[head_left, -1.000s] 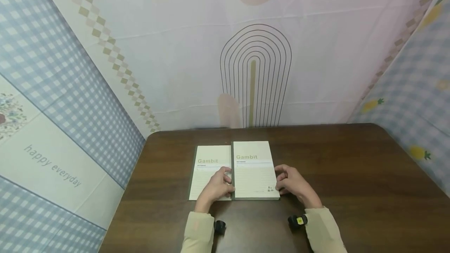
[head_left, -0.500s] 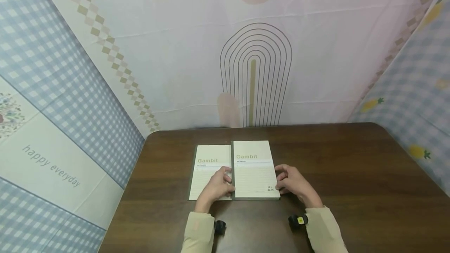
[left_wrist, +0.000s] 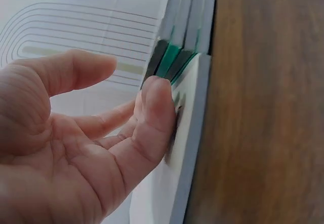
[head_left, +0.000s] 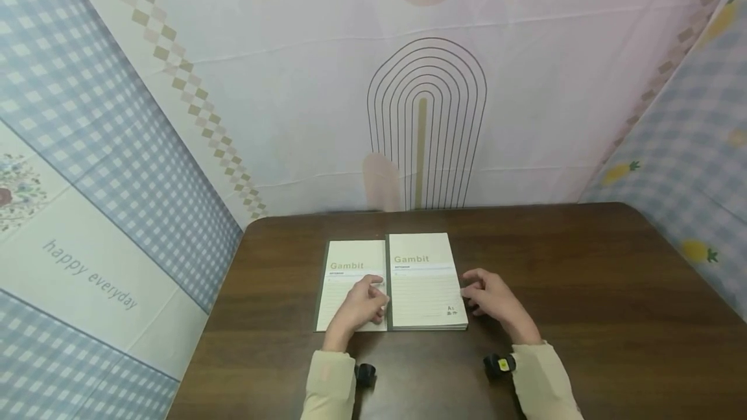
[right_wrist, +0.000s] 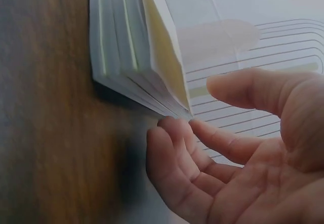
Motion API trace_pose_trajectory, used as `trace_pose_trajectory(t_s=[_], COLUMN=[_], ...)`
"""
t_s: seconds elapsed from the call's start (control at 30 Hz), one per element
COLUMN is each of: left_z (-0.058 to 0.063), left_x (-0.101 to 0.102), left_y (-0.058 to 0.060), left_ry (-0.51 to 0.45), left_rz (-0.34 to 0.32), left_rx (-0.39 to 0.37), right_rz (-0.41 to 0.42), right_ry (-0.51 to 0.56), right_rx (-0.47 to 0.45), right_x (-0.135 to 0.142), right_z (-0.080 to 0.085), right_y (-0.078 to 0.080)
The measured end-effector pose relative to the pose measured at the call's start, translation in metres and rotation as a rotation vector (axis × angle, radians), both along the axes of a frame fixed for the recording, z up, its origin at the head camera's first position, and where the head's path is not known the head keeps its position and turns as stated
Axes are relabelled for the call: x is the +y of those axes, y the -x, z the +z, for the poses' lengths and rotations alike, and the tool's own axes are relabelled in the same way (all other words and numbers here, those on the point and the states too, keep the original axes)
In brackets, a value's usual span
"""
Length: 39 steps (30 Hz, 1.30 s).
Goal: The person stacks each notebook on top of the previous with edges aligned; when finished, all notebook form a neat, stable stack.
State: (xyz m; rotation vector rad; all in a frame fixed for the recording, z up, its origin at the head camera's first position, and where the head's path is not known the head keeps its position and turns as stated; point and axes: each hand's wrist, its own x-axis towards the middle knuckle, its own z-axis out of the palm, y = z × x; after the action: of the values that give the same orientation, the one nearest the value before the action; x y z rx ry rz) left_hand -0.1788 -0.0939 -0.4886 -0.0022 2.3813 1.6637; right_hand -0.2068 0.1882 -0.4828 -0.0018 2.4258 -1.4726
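A cream "Gambit" notebook with a dark spine lies on the table at the left. Close on its right is a small stack of similar notebooks, whose green and dark spines appear in the left wrist view. My left hand is over the left notebook, fingers loosely bent, fingertips by the stack's spine side; its thumb stands off the books. Beside the stack's right edge is my right hand, thumb and fingers apart and holding nothing. In the right wrist view its fingertips are close to the page edges; contact is unclear.
The dark brown wooden table extends on both sides of the books. A printed white cloth hangs behind it, and blue checked cloths hang at the sides. Each wrist carries a small black camera.
Both thumbs have come off the stack. My right hand has shifted slightly right, away from its edge, and its fingers have spread. The notebooks keep their places.
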Motion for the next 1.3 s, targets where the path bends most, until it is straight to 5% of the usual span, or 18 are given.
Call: trace_pose_trajectory(t_s=[0.6,1.3], left_z=[0.009,0.012], left_x=[-0.025,-0.06], left_y=[0.002,-0.003], left_ry=[0.006,0.074], left_rz=[0.089,0.215], left_rx=[0.016,0.107], right_rz=[-0.077,-0.009], right_ry=[-0.109,0.023], right_rx=[0.231,0.233], right_x=[-0.023,-0.082], right_z=[0.018,0.02], right_y=[0.007,0.007])
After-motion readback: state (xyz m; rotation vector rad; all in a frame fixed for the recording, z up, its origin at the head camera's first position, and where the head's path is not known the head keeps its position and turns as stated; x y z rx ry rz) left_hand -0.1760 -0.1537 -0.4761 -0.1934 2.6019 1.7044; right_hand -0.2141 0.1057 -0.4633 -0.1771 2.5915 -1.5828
